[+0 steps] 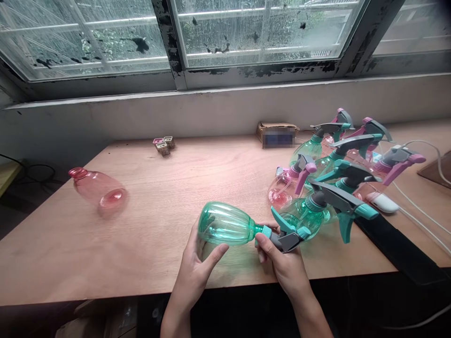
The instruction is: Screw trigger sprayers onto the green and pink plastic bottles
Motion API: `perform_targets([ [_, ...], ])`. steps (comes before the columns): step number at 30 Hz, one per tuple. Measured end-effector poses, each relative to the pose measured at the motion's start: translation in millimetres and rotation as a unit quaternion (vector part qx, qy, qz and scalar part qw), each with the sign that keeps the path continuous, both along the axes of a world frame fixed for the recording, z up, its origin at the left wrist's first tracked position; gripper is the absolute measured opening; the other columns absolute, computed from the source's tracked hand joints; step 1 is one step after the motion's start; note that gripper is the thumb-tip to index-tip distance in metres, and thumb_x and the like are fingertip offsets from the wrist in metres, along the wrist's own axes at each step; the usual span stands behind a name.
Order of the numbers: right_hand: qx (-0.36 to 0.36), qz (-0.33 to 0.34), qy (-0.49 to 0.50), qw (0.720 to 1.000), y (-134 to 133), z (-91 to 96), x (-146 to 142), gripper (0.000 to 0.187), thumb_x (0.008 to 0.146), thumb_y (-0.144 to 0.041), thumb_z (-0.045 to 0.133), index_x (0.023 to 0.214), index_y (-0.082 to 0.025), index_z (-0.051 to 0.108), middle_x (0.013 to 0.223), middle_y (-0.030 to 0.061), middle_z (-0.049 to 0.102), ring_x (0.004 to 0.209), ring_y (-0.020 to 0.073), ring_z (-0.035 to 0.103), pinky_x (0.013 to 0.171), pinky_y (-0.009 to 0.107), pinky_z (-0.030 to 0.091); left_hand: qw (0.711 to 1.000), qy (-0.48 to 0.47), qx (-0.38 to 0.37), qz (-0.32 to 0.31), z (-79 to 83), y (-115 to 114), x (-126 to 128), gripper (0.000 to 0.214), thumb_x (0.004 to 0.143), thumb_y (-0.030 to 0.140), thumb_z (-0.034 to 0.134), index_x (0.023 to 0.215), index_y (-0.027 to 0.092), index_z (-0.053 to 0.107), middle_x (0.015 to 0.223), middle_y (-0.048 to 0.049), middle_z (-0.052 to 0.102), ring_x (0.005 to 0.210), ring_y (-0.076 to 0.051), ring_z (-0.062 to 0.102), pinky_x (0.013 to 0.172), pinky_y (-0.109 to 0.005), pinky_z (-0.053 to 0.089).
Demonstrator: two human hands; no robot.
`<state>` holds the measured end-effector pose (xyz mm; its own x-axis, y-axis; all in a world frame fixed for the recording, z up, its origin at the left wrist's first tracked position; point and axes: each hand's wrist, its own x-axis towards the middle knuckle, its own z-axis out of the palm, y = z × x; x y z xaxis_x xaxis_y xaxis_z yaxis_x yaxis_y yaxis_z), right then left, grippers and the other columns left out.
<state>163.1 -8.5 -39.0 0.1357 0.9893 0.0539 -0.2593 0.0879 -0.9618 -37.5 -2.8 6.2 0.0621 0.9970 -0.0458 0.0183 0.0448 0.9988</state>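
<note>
A clear green spray bottle [227,224] lies sideways just above the table's front edge, base to the left. My left hand [198,266] cradles its body from below, fingers curled round it. My right hand [280,260] grips the teal collar and the grey-and-teal trigger head [287,234] at the bottle's neck.
A headless pink bottle [99,188] lies on its side at the left of the wooden table [158,253]. Several finished green and pink spray bottles [334,169] crowd the right side. A cardboard box [277,134], small blocks [164,144], white cables [419,220] and a black strap [398,249] lie about.
</note>
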Motion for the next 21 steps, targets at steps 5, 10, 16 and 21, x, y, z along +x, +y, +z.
perform_targets([
  [5,-0.005,0.001,0.005,1.000,-0.4,0.4,-0.2,0.026,0.094,-0.043,0.081,0.108,-0.023,0.072,0.072,-0.0039,0.067,0.054,0.0110,0.059,0.055,0.024,0.049,1.000,0.004,0.002,0.000,1.4,-0.6,-0.2,0.058,0.090,0.040,0.079,0.142,0.030,0.056,0.148,-0.0058,0.064,0.143,-0.033,0.056,0.120,-0.043,0.044],
  [10,-0.006,0.002,0.000,1.000,0.6,2.4,-0.3,0.026,0.094,-0.043,0.080,0.108,-0.023,0.074,0.072,-0.0036,0.066,0.055,0.0114,0.059,0.056,0.025,0.049,1.000,-0.002,-0.001,0.013,5.1,-1.9,3.6,0.057,0.088,0.042,0.080,0.139,0.029,0.058,0.149,-0.0055,0.064,0.143,-0.033,0.056,0.120,-0.044,0.043],
  [16,-0.006,0.002,-0.010,1.000,-0.5,3.4,0.5,0.027,0.094,-0.044,0.079,0.108,-0.022,0.074,0.071,-0.0031,0.066,0.054,0.0124,0.058,0.056,0.027,0.049,1.000,0.004,-0.002,0.004,3.6,-0.8,2.4,0.056,0.089,0.041,0.079,0.139,0.030,0.056,0.151,-0.0050,0.062,0.142,-0.032,0.057,0.120,-0.043,0.043],
  [21,-0.003,0.000,-0.010,1.000,-0.9,4.5,0.8,0.026,0.094,-0.043,0.079,0.109,-0.023,0.073,0.072,-0.0033,0.066,0.054,0.0121,0.058,0.056,0.026,0.050,1.000,0.004,0.003,-0.004,0.7,0.0,-1.0,0.055,0.091,0.041,0.078,0.140,0.029,0.055,0.151,-0.0054,0.061,0.145,-0.031,0.054,0.121,-0.043,0.043],
])
